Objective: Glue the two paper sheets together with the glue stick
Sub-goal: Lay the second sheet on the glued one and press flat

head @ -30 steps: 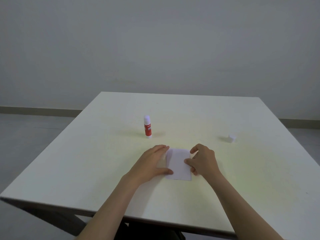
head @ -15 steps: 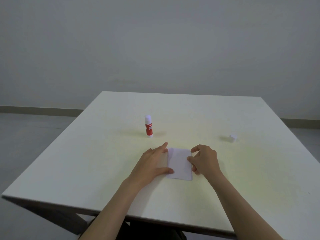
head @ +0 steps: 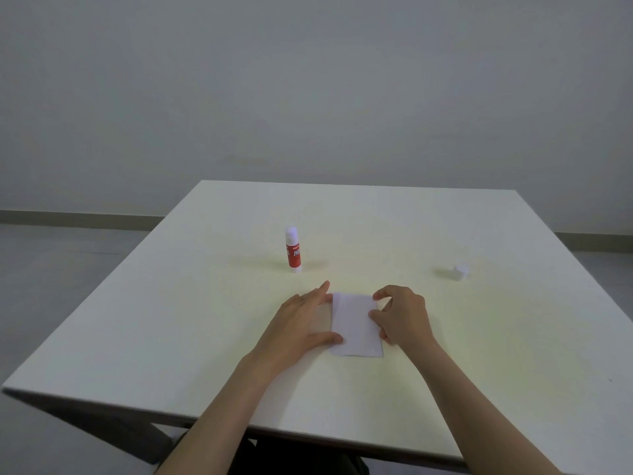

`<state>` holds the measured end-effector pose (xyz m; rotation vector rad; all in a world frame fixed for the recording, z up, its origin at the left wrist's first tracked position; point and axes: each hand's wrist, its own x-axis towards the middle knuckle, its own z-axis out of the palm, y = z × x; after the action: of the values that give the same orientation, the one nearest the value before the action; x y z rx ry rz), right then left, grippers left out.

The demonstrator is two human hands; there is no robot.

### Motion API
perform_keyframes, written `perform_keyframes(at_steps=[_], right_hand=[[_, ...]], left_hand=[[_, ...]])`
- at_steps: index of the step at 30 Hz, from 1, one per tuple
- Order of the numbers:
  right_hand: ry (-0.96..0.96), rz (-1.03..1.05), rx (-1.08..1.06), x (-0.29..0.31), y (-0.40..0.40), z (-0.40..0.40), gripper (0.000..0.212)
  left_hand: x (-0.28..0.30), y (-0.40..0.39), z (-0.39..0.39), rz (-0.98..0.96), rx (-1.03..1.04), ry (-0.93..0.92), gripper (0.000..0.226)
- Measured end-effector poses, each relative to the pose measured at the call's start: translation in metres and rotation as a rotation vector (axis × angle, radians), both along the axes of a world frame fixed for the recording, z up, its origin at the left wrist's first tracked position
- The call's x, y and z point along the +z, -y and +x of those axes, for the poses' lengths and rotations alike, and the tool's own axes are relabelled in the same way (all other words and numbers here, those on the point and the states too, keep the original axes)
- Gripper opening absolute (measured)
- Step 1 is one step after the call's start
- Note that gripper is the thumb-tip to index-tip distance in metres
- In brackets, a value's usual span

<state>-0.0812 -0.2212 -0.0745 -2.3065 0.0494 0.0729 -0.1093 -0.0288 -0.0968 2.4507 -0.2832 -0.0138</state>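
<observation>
White paper (head: pixel 356 325) now squared, left hand (head: pixel 301 327) slid slightly nearer, fingers flat and spread. Right hand (head: pixel 402 318) pinching right edge. Pressing down likely; glue stick (head: pixel 293 249) standing far left, uncapped.

Centre frame: my left hand (head: pixel 301 323) lies left of the paper sheets (head: pixel 356 325), my right hand (head: pixel 402 315) right | glue stick (head: pixel 293 249) upright behind, upper left of them | cap (head: pixel 460 272) far right | all on table (head: pixel 171 320).
</observation>
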Motion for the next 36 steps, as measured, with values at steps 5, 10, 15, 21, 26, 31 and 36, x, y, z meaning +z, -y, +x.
perform_keyframes(at_steps=[5, 10, 15, 21, 26, 31, 36], right_hand=[[0.011, -0.001, -0.003, -0.002, 0.000, 0.001, 0.026], [0.026, -0.011, -0.002, -0.003, -0.001, 0.001, 0.027], [0.014, -0.018, 0.006, -0.001, -0.002, -0.001, 0.027], [0.192, -0.158, 0.082, -0.001, -0.001, -0.032, 0.033], [0.540, -0.505, 0.182, 0.000, 0.005, -0.073, 0.041], [0.518, -0.610, 0.186, -0.010, 0.008, -0.077, 0.043], [0.485, -0.688, 0.188, -0.009, 0.003, -0.064, 0.034]], left_hand=[[-0.001, 0.000, -0.001, 0.007, -0.012, 0.000, 0.090], [-0.004, -0.003, 0.000, 0.058, -0.120, 0.032, 0.077], [-0.003, -0.006, 0.004, 0.127, -0.185, -0.029, 0.072], [0.000, -0.004, 0.007, 0.189, -0.198, 0.001, 0.072], [0.001, -0.004, 0.007, 0.177, -0.179, -0.001, 0.077], [0.002, -0.003, 0.009, 0.182, -0.181, -0.041, 0.079], [0.004, -0.003, 0.009, 0.235, -0.196, -0.061, 0.078]])
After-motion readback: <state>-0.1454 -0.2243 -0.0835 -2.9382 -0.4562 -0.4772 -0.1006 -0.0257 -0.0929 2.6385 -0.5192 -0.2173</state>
